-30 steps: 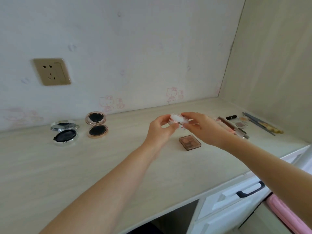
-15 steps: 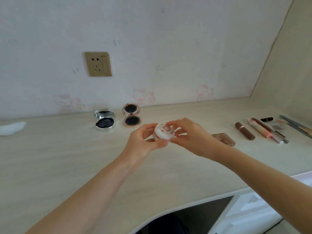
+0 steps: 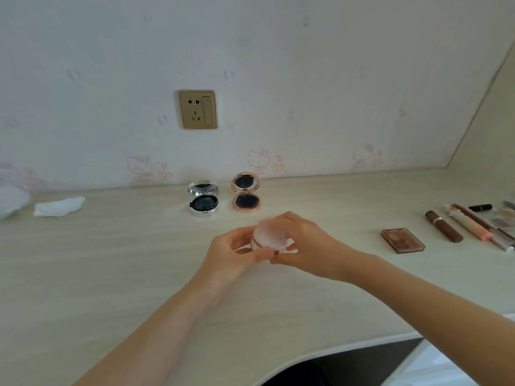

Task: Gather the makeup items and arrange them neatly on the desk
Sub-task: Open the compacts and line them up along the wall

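Both hands hold a small round white and pink compact just above the middle of the desk. My left hand grips its left and lower side; my right hand curls over its top and right side. Behind them, near the wall, a silver compact and a rose-gold compact stand open side by side. On the right lie a brown eyeshadow palette, a brown lipstick tube, a pink-tipped tube, a black tube and several slim sticks.
A crumpled white tissue lies at the far left of the desk, with a white bag at the frame edge. A gold wall socket sits above the compacts. The desk's front edge curves inward at lower right.
The view has swung left, so the palette and tubes now sit further right. Both hands carried the white compact leftward toward the two open compacts and still hold it.
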A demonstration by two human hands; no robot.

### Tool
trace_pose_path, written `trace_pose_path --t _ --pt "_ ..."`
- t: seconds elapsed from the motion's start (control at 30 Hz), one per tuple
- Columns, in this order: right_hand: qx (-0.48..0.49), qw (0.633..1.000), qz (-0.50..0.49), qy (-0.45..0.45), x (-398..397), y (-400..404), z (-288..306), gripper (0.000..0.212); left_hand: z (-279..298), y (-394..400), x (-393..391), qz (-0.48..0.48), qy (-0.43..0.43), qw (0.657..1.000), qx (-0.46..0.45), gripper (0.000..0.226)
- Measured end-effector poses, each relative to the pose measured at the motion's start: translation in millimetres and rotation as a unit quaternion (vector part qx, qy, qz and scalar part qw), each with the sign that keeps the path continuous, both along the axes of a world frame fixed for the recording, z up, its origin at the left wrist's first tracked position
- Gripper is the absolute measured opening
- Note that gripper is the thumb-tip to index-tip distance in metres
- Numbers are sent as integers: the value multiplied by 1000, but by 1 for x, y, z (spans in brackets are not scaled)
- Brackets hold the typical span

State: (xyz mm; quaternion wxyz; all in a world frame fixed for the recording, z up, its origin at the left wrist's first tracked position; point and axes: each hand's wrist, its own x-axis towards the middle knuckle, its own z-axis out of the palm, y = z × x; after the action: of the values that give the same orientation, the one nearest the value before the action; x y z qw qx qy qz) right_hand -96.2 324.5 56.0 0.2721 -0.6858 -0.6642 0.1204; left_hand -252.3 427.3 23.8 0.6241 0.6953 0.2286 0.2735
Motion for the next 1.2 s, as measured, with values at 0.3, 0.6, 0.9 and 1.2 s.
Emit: trace_pose_path --t 0.3,0.6,0.9,1.2 --pt "-36 999 3 -34 -4 4 2 58 -10 0 -1 -10 -4 1000 28 53" --pt "-46 992 9 -116 -12 9 6 47 -13 3 -4 -11 0 999 37 51" --pt "-62 996 -3 -56 -1 16 13 42 -17 9 -6 7 7 998 65 59" --pt "-99 992 24 -74 -6 15 10 42 -19 -1 -10 94 147 952 251 89"
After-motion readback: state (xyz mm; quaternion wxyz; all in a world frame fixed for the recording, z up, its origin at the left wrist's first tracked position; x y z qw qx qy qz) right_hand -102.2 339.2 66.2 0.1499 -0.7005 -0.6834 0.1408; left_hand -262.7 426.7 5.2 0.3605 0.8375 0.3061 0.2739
